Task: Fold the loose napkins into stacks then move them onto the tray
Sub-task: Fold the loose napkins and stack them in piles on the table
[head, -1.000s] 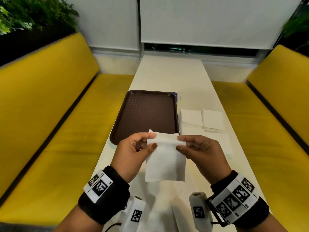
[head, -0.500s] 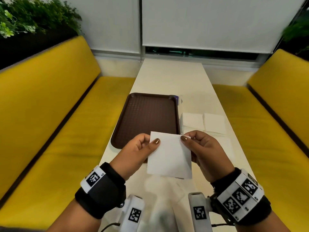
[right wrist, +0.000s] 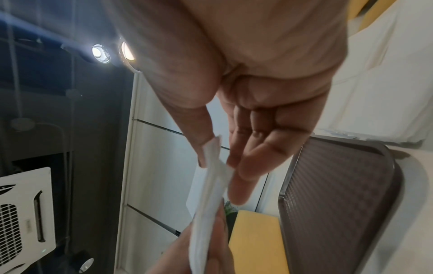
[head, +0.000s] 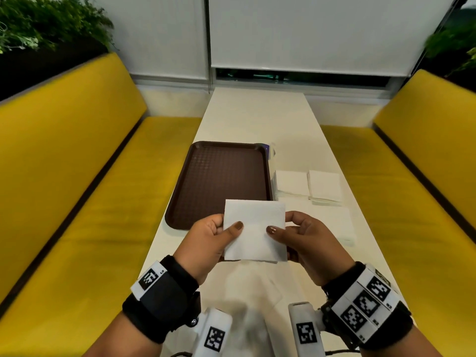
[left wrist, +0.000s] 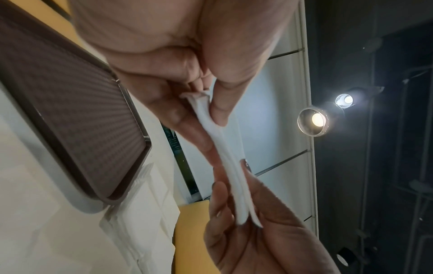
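- Now the napkin [head: 255,231] is a compact square held up between both hands over the near end of the table [head: 257,117]; a second ago it hung longer, with its top strip bent toward the person, so the fold has closed and both thumbs have slid from the upper corners onto its face.
- Left hand [head: 206,243] at 9 o'clock of the napkin pinches it, thumb on the front and fingers curled behind; right hand [head: 309,243] at 3 o'clock does the same with thumb and straighter fingers.
- Seen edge-on from the left wrist, the napkin [left wrist: 225,163] shows layers gaping at the lower end, so I judge the crease is not yet pressed flat; this one looks nearly ready for a stack.
- Loose napkins [head: 247,300] lie below the hands at 6 o'clock, blurred and partly hidden by the wrist cameras; their number cannot be told.
- At 1 o'clock two folded stacks [head: 307,185] sit side by side just right of the tray, on or beside more white sheets that blend with the table, so edges and count are unclear.
- Tray [head: 180,217] lies at 11 o'clock, nothing on it, so none have been moved over.
- A small object [head: 270,150] at the tray's far right corner is too small to identify.
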The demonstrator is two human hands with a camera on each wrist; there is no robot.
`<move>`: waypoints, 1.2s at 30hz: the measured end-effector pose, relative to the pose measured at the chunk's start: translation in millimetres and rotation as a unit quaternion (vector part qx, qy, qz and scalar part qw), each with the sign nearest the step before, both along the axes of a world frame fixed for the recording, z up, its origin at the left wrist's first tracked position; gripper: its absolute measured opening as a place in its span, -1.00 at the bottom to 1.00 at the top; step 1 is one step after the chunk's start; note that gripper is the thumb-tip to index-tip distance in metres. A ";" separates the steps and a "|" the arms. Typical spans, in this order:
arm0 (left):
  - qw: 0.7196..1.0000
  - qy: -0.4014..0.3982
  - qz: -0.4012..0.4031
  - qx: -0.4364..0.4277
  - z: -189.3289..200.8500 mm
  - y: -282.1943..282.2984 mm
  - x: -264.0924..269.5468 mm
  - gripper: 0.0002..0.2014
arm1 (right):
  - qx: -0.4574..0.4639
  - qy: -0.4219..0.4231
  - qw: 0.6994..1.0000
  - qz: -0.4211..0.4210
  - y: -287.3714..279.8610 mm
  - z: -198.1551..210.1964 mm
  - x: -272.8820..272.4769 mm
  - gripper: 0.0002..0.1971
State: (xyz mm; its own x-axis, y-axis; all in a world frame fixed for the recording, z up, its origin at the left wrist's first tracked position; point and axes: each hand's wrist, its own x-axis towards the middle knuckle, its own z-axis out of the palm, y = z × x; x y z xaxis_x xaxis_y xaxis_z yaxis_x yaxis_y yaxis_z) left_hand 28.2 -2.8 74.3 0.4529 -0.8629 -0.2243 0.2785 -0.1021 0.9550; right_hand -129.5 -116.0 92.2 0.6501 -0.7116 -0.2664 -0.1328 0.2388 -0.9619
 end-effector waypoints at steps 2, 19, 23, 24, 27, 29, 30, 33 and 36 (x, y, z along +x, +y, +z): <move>1.000 0.014 -0.003 0.003 -1.0 -1.4 -1.2 -0.74 | 0.001 -0.009 1.000 -0.003 -0.5 -1.2 -0.2 -0.71; 0.992 -0.074 -0.102 0.016 -2.8 -0.1 -1.1 -0.71 | -0.034 -0.017 0.999 -0.009 -13.3 -5.6 0.9 -0.83; 0.994 -0.090 -0.062 -0.009 -0.1 -5.3 1.8 -0.77 | -0.050 0.004 0.999 0.014 -14.1 -10.2 0.3 -0.86; 0.993 -0.107 -0.036 -0.013 0.5 -7.5 3.0 -0.80 | -0.056 0.009 0.998 0.023 -13.5 -10.9 0.4 -0.85; 0.989 -0.146 0.009 -0.026 2.9 -12.9 5.4 -0.87 | -0.071 0.011 0.997 0.039 -11.5 -11.6 0.8 -0.86; 0.987 -0.159 0.006 -0.029 4.4 -13.5 5.3 -0.88 | -0.081 0.009 0.996 0.043 -12.2 -9.7 1.1 -0.86; 0.985 -0.168 0.001 -0.029 4.8 -13.6 4.8 -0.88 | -0.086 0.005 0.995 0.047 -13.2 -8.4 1.1 -0.84; 0.984 -0.174 -0.021 -0.028 3.7 -13.3 1.3 -0.89 | -0.095 -0.017 0.994 0.061 -14.6 -5.1 0.3 -0.74; 0.979 -0.194 -0.049 -0.034 2.6 -14.1 -3.6 -0.90 | -0.132 -0.005 0.989 0.062 -14.7 -5.9 -2.2 -0.85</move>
State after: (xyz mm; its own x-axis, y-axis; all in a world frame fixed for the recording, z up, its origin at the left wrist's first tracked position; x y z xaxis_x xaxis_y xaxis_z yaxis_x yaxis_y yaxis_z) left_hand 24.5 -16.8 76.9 0.4072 -0.9133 0.0076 -0.1147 -0.0430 0.9925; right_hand -131.7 -130.7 86.3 0.7389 -0.6696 -0.0746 -0.1354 -0.0391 -0.9900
